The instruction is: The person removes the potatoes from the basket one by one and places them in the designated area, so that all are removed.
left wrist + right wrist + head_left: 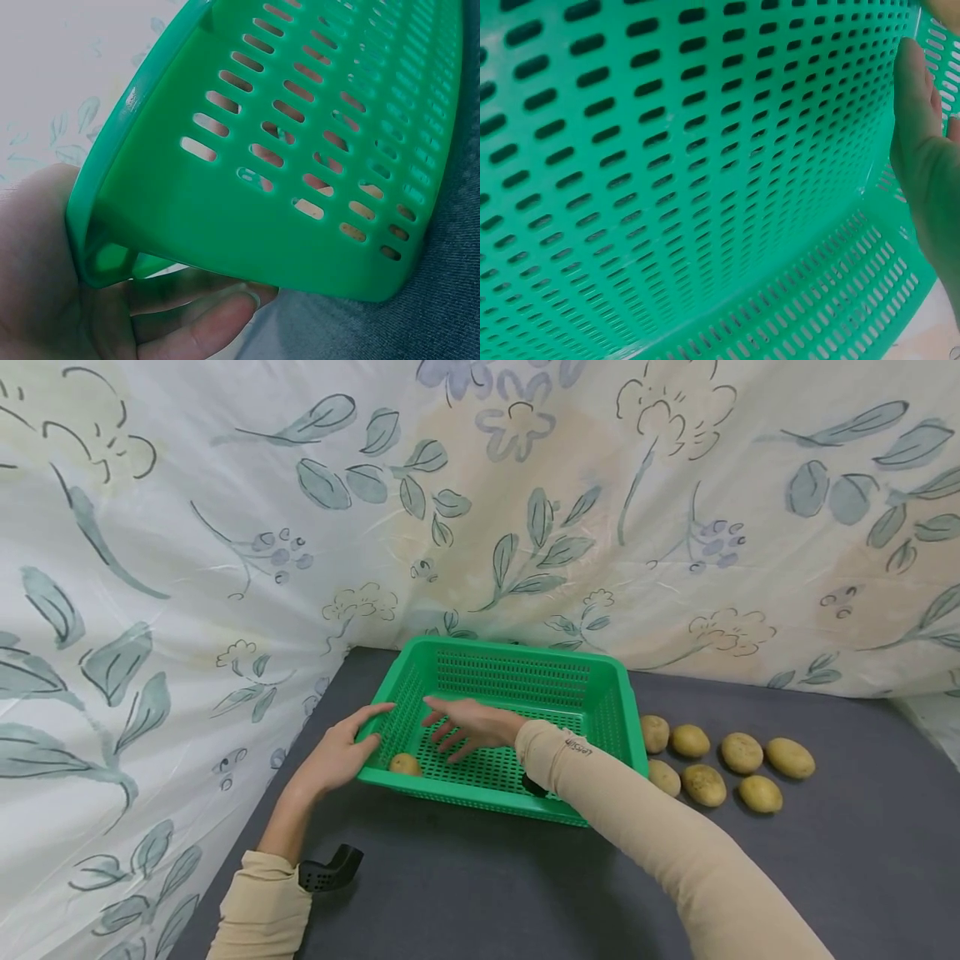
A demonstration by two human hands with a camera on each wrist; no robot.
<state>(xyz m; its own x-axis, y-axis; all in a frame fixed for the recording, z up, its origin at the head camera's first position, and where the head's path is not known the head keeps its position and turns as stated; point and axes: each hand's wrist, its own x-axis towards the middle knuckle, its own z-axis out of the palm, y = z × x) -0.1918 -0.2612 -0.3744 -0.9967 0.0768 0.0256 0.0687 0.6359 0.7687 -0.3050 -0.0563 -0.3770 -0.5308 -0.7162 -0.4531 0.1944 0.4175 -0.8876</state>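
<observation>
A green plastic basket (510,803) with slotted walls sits on the dark table. At its left end my left hand (341,756) holds the rim, fingers over the edge. The left wrist view shows that hand (112,315) around the corner of the rim (127,105). Inside the basket, my right hand (472,725) reaches over the bottom with nothing in it, fingers apart and pointing left. In the right wrist view this hand (930,165) appears beside the slotted surface (705,150). One potato (405,765) lies in the front left corner.
Several potatoes (705,785) lie in loose rows on the table (450,893), just right of the basket. A patterned cloth (525,527) hangs behind and along the left side. Near my left wrist is a black camera mount (332,870).
</observation>
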